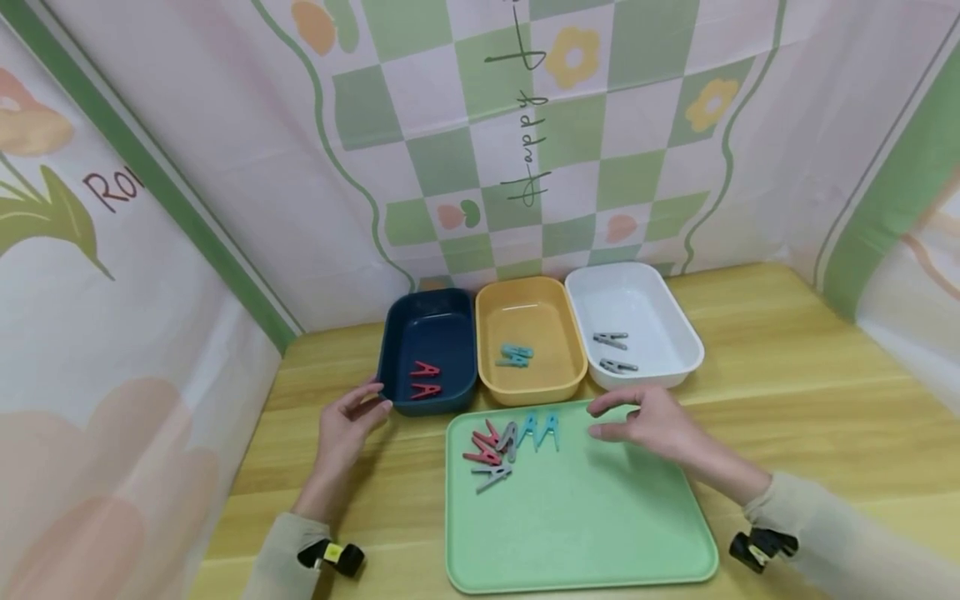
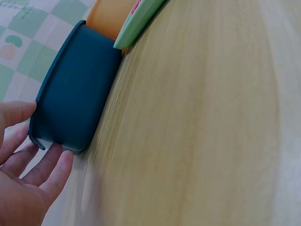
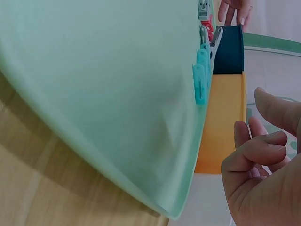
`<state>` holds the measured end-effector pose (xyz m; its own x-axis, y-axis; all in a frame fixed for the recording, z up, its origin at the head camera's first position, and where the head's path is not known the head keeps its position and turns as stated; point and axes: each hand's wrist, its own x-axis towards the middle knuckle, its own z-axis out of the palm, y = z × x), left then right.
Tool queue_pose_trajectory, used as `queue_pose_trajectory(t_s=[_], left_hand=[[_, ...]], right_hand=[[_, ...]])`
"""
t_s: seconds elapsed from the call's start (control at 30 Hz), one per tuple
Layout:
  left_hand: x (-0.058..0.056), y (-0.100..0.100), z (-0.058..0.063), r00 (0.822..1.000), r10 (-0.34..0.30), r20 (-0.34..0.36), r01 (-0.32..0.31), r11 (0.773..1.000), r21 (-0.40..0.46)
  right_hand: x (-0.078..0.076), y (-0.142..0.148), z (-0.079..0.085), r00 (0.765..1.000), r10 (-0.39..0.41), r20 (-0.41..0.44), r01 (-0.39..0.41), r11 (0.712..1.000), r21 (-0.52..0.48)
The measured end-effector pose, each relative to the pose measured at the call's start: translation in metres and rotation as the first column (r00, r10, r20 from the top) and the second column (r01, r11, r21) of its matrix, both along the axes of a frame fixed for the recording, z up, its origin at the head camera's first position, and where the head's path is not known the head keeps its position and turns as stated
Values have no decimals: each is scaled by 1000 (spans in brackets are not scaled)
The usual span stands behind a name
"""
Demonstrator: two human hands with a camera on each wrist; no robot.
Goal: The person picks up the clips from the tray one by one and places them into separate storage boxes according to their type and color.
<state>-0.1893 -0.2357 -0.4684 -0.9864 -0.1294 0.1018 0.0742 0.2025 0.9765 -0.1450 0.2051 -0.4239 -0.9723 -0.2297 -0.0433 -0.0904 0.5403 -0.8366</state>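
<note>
My left hand [image 1: 347, 429] touches the front left corner of the navy bin [image 1: 382, 358], its fingers fairly straight along the rim and end wall. Two red clothespins [image 1: 426, 390] lie in that bin. Above the green tray [image 1: 585, 533], near its back right corner, hovers my right hand [image 1: 654, 425]; thumb and index finger are apart with nothing between them. Toward the tray's back left is a small group of clothespins: red ones [image 1: 482, 457], grey ones [image 1: 492, 477] and two light blue ones [image 1: 550, 431].
Beside the navy bin stands a yellow bin [image 1: 531, 293] with light blue clothespins [image 1: 514, 356]. A white bin [image 1: 637, 292] at the right holds two grey clothespins [image 1: 618, 366]. All bins stand behind the tray on the wooden table [image 1: 780, 358], against a patterned cloth [image 1: 555, 142].
</note>
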Motion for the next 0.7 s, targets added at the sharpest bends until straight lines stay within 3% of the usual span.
queue_pose_trajectory(t_s=[0.7], left_hand=[[0,-4,-1,1000,-18,-1,18,999,-34]], right_hand=[[-12,-21,-11,995,36,88,-36,999,-3]])
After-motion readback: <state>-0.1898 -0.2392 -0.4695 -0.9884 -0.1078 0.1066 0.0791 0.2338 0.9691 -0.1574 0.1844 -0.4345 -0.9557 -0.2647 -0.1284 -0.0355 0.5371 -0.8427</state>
